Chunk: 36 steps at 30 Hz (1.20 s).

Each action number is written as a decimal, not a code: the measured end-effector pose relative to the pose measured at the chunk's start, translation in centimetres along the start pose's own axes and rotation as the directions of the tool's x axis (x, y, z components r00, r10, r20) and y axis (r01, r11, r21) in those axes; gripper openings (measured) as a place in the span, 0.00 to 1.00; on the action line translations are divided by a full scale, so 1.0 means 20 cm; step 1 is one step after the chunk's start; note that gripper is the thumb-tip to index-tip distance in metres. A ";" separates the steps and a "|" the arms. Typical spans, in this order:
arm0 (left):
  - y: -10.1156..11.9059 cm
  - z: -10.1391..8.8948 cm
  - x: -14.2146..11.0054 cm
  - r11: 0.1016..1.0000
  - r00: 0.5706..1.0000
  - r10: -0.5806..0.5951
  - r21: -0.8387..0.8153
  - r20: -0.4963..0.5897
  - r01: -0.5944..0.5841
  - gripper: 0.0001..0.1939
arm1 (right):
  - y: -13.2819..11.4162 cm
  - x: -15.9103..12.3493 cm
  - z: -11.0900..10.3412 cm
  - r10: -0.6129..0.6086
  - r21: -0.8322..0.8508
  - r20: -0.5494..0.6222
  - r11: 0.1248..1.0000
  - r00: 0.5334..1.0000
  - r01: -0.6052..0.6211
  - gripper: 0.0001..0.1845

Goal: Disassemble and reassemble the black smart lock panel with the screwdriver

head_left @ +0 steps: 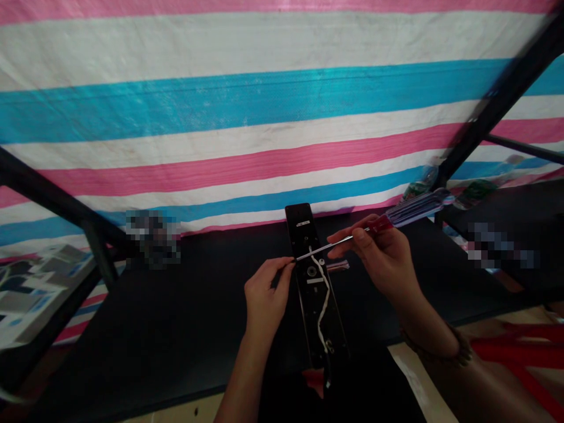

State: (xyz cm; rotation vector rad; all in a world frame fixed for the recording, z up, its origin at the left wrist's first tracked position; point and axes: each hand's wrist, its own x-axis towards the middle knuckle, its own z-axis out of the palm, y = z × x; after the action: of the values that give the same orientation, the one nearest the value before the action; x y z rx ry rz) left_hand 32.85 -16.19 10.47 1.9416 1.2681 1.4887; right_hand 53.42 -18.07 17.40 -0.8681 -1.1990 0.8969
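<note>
A long narrow black panel (314, 305) lies on the black table, its far end near the striped sheet. A white cable (325, 294) snakes along it. My right hand (385, 255) grips a screwdriver (335, 243) with a red handle end, its thin metal shaft slanting down to the left. Its tip meets the fingertips of my left hand (268, 291), at the panel's left edge. Thumb and forefinger of that hand are pinched together; whatever is between them is too small to make out. A small pinkish, striped item (338, 266) sits beside the panel's right edge.
The black table (176, 329) spreads to both sides, below a striped plastic sheet (264, 135). Dark metal frame bars (489, 111) slope at both sides. White boxes (39, 294) are stacked at left. A red stool-like object (520, 352) stands at lower right.
</note>
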 end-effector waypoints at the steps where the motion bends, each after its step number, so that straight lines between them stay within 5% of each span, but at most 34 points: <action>1: 0.00 0.00 -0.01 1.000 1.000 0.003 -0.003 0.003 -0.003 0.06 | 0.00 0.00 0.00 0.000 0.017 -0.001 1.000 1.000 0.000 0.12; 9: -0.02 0.04 -0.08 0.960 0.975 -0.213 -0.201 -0.068 0.196 0.08 | 0.08 -0.01 0.04 0.006 0.117 -0.167 0.993 0.986 0.014 0.13; 14: -0.09 0.09 -0.06 0.884 0.942 -0.334 -0.343 0.009 0.317 0.31 | 0.08 0.10 0.04 -0.144 -0.018 -0.236 0.989 0.961 0.144 0.13; 16: -0.13 0.13 -0.08 0.856 0.916 -0.401 -0.354 0.005 0.377 0.30 | 0.09 0.20 0.03 -0.216 -0.110 -0.246 0.975 0.945 0.194 0.14; 24: -0.18 0.30 -0.38 0.767 0.832 -0.542 -0.334 0.120 0.548 0.27 | 0.29 0.60 -0.04 -0.284 -0.336 -0.170 0.917 0.944 0.215 0.22; 36: -0.17 0.35 -0.47 0.760 0.816 -0.566 -0.308 0.120 0.573 0.29 | 0.32 0.64 -0.02 -0.238 -0.408 -0.091 0.895 0.967 0.182 0.22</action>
State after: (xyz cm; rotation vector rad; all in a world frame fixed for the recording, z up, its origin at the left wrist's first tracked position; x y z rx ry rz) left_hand 37.51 -20.66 0.22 1.1923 1.3356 1.2499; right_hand 54.77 -3.78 16.40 -1.0805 -1.3465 0.4118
